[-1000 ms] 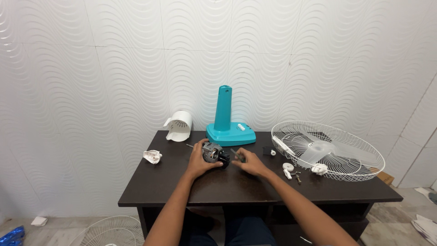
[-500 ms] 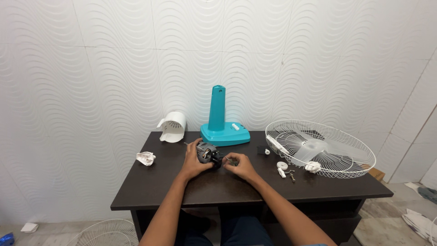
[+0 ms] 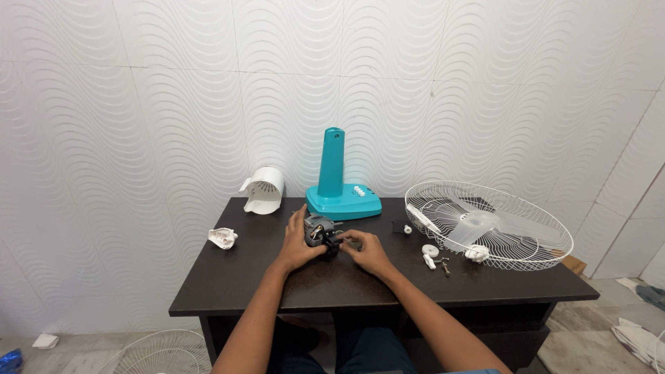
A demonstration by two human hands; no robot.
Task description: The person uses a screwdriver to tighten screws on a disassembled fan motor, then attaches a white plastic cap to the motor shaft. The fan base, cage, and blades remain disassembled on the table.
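Down at 7 o'clock a white wire guard (image 3: 161, 352) lies on the floor, cut off by the frame edge. Both forearms come up over the near edge of the dark tabletop (image 3: 228, 277), which has plenty of bare room on the near-left side. Left hand (image 3: 298, 244) is wrapped around the small fan motor (image 3: 319, 234) near the middle of the tabletop, so that grip is closed on it; right hand (image 3: 367, 252) has its fingertips pinched at the motor's dark front end, but what exactly they hold is too small to make out. At 3 o'clock some tiny white bits and screws (image 3: 435, 257) lie beside a wire guard with clear blades (image 3: 489, 223) that overhangs the right edge. Crumpled white piece (image 3: 223, 237) at 9. Far back at 12, a teal fan base (image 3: 341, 191) and a white housing (image 3: 262, 190) stand by the wall. Compared to half a second ago, hands and motor haven't moved; only the view shifted slightly.
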